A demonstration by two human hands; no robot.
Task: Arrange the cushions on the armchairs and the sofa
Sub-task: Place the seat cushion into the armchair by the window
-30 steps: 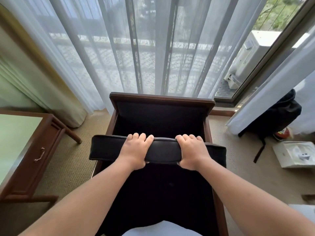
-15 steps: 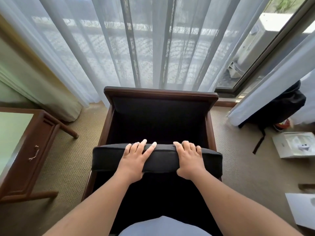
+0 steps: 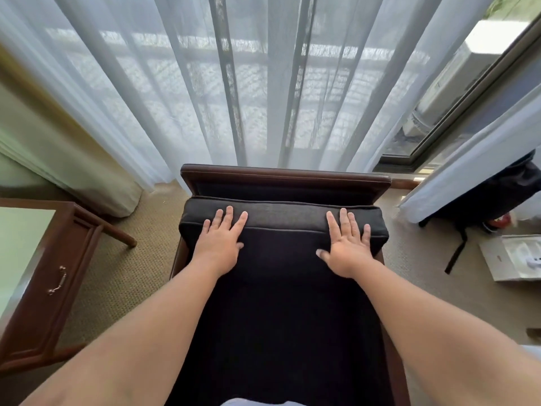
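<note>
Lying beneath straight fingers of left hand and right hand, cushion.

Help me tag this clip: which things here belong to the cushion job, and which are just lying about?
Job: black cushion, armchair, left hand and right hand, both pressing flat on the cushion.
Lying about: wooden desk, black backpack, open white box, sheer curtains.

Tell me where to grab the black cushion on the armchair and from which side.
Grip the cushion by its thick piped far edge, one hand toward each end, coming from the front. It is wide and looks soft, so two spread holds should stop sagging. The left hand and right hand lie flat at that edge; the backrest blocks the rear.
</note>
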